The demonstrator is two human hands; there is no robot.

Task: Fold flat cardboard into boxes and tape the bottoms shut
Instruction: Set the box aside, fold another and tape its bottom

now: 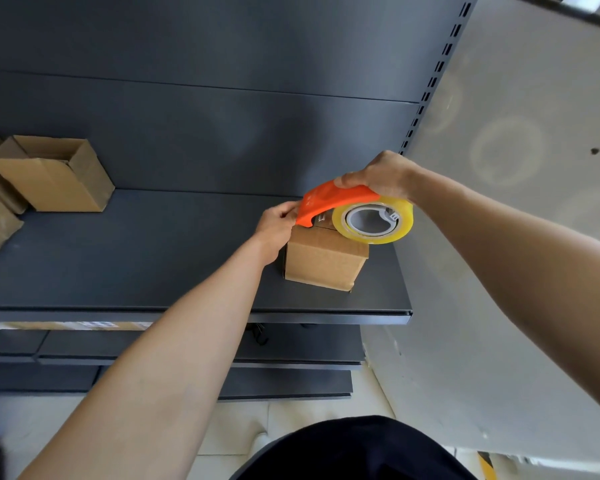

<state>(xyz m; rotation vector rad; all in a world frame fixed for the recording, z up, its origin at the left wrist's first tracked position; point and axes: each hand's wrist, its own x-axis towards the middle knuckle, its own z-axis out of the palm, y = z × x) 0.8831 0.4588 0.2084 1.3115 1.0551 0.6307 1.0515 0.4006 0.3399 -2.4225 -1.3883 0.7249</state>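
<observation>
Small box (326,259) on the shelf (153,258), near its right end, under the tape dispenser (333,202). Looks light, hollow, stiff along edges, prone to sliding. Best steadied at a side wall. Right hand (383,174) gripping the dispenser; left hand (277,221) pinching at its front tip, probably tape.

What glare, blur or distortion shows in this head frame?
Head view: pale flare rings on the right wall; wide-angle distortion leans the slotted upright steeply; boxes at the left edge look soft; the tape and the box under it are sharp and evenly lit, with only faint shadows.
</observation>
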